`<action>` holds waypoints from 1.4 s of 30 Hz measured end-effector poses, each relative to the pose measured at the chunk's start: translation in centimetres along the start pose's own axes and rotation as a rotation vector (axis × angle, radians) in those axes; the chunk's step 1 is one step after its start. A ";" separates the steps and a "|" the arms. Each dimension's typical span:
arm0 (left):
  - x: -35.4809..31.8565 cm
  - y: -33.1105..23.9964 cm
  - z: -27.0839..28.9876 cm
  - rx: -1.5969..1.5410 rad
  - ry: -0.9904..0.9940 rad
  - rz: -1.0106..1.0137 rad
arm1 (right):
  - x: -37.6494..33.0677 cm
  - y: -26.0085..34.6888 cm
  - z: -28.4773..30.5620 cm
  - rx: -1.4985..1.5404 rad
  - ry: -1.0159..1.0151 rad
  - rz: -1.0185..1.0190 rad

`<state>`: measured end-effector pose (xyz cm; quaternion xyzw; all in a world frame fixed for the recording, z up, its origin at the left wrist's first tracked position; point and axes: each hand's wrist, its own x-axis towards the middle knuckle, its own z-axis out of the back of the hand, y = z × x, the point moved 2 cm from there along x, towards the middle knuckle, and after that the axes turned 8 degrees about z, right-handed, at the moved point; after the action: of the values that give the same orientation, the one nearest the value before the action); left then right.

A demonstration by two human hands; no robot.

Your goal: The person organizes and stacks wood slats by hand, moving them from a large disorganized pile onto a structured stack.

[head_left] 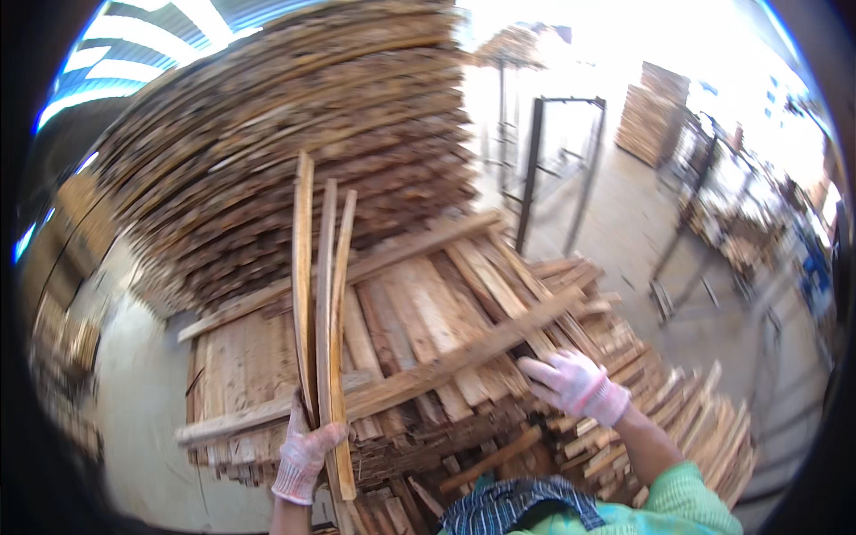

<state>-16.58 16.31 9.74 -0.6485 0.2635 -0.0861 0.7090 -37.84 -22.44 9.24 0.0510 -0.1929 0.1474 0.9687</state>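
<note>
My left hand [305, 450], in a white knit glove, grips a bundle of three thin wooden slats [321, 303] that stand nearly upright, leaning slightly away from me. My right hand [575, 383], also gloved, rests with fingers spread on the low pile of planks [446, 330], touching the end of a short slat beside a long diagonal board [419, 374]. That board lies across the pile from lower left to upper right.
A tall stack of rough slats [285, 134] rises behind the low pile. Loose offcuts [678, 428] spill down on the right. A dark metal frame [557, 160] and more wood stacks [655, 111] stand on the concrete floor farther back.
</note>
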 end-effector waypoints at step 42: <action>0.8 -5.5 -37.1 1.343 0.133 -0.853 | -60.2 12.6 -16.9 0.588 -0.007 -2.352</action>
<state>-32.72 -17.28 14.07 -0.1213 -0.0739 -0.5289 0.8367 -88.79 -23.81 -29.17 0.4135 0.0096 -0.7847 0.4617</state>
